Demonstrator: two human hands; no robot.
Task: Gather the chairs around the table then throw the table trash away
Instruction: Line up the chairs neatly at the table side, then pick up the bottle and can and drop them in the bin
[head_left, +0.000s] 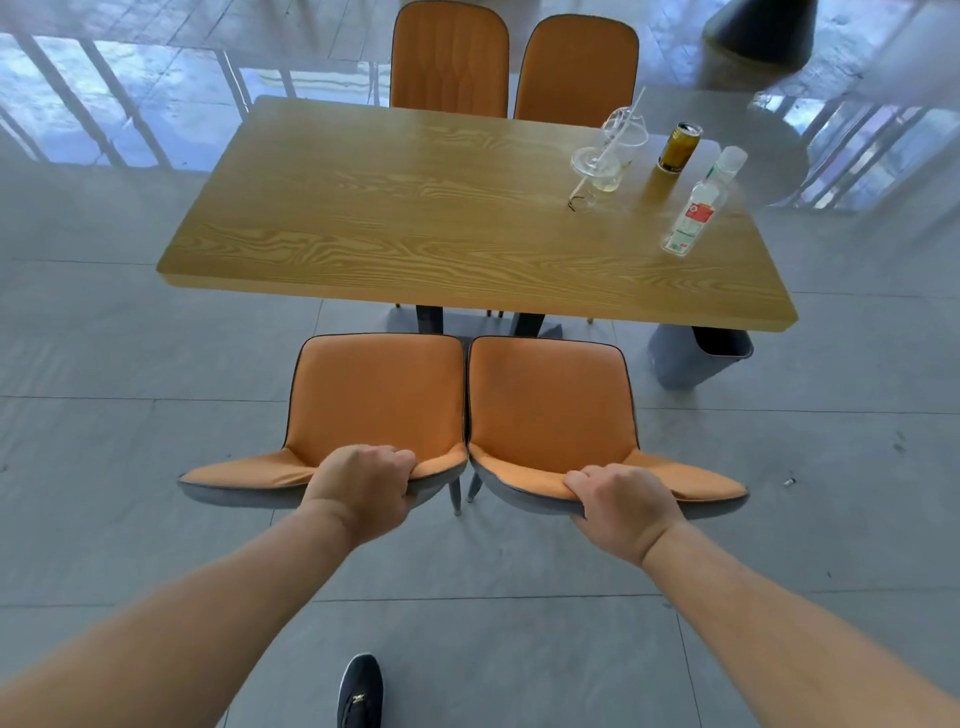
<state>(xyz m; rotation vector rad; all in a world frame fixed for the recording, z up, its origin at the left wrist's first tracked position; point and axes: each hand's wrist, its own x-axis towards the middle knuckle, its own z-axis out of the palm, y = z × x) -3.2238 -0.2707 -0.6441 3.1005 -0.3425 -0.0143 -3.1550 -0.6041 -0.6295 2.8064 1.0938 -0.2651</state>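
Two orange chairs stand side by side at the near edge of the wooden table (415, 218). My left hand (363, 488) grips the top of the left chair's (379, 389) backrest. My right hand (621, 501) grips the top of the right chair's (550, 400) backrest. Both seats sit just short of the table's edge. Two more orange chairs (449, 57) (576, 70) are pushed in at the far side. Trash sits on the table's right end: clear plastic cups with straws (605, 163), a yellow can (678, 148) and a clear bottle (698, 208).
A grey waste bin (696, 358) stands on the floor under the table's right near corner. My dark shoe (361, 691) is on the grey tiled floor behind the chairs. Railings and glass run along the far left and right.
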